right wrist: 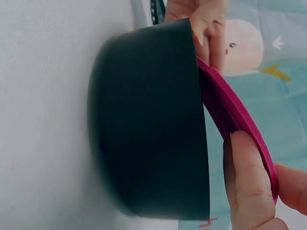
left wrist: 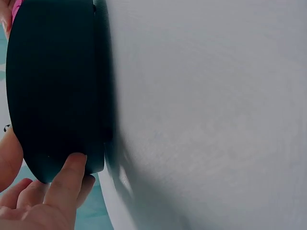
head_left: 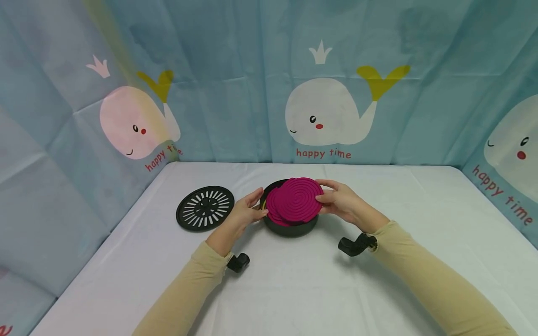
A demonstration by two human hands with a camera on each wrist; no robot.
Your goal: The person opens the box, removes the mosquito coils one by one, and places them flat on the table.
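Note:
A round black container stands on the table. Two magenta discs with concentric rings lie overlapped at its mouth; the upper magenta disc is tilted up on the right and partly covers the lower magenta disc. My right hand pinches the upper disc's right edge between thumb and fingers, and in the right wrist view that edge is raised above the rim. With my left hand I grip the container's left side; in the left wrist view, fingertips press its dark wall. What lies under the discs is mostly hidden.
A flat black slotted lid lies on the white tablecloth, left of the container and close to my left hand. Behind the table hangs a blue whale-print curtain. A dark wrist camera juts out below my right wrist.

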